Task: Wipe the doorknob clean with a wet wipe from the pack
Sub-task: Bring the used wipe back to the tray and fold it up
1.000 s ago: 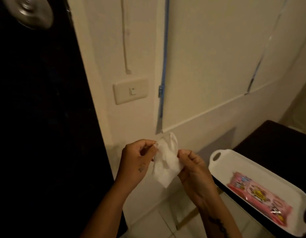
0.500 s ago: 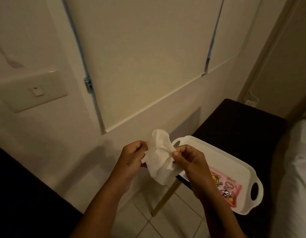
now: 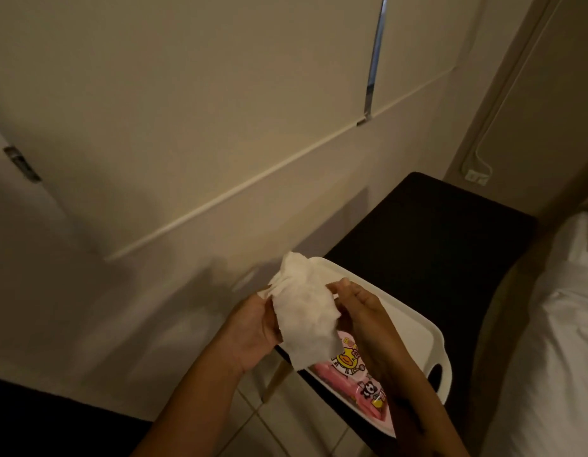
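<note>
Your head's swung off the doorknob; left hand (image 3: 249,331) and right hand (image 3: 362,318) grip the wet wipe (image 3: 302,311), already out of the pack (image 3: 352,364) below them.

Single head-worn wide-angle view, tilted forward and down, close above the hands (image 3: 253,328), facing a cream wall (image 3: 187,127).

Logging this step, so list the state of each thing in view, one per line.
White crumpled wet wipe, bunched, held between both hands.
Left hand, grips the wipe.
Right hand, pinches the wipe's edge.
Pink cartoon-printed wipe pack, flat in the tray, partly hidden.
White plastic handled tray, resting on the dark table.
</note>
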